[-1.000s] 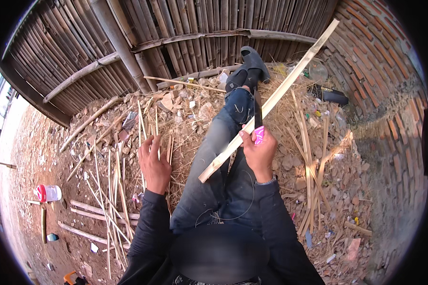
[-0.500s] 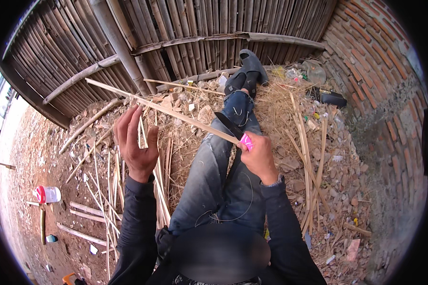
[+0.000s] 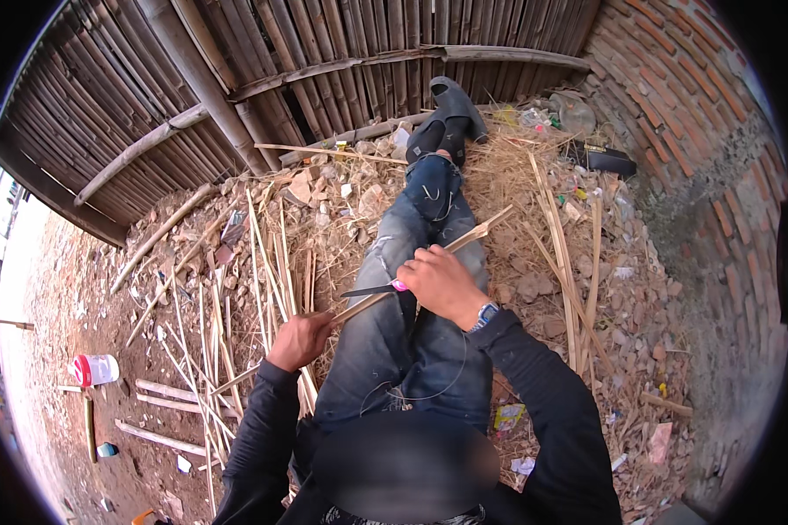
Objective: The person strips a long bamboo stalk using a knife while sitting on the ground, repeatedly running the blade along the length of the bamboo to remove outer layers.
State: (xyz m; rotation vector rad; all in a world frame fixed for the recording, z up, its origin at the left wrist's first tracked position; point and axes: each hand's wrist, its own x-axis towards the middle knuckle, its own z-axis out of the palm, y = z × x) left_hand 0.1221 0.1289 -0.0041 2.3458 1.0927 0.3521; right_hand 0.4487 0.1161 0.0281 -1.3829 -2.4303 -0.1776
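A long pale bamboo strip [image 3: 471,236] lies slantwise across my thighs, low at the left and rising to the right. My left hand [image 3: 299,339] is closed around its lower part beside my left thigh. Over my knees, my right hand [image 3: 440,282] grips a knife [image 3: 366,290] with a dark blade and a pink handle, mostly covered by my fingers. The blade points left, close along the strip; whether it touches cannot be made out. The strip passes at my right hand and sticks out beyond it, with a widened, split-looking end.
My outstretched legs [image 3: 359,350] end in crossed dark shoes [image 3: 451,109]. Several bamboo strips [image 3: 206,350] lie at left, more strips [image 3: 556,254] at right. A bamboo wall [image 3: 350,96] stands ahead, a brick wall [image 3: 674,114] at right. A clear red-lidded tub [image 3: 101,369] sits far left.
My left hand was open and apart; now it is closed on the strip. The strip has swung to slant the other way, and my right hand has turned the knife to point left.
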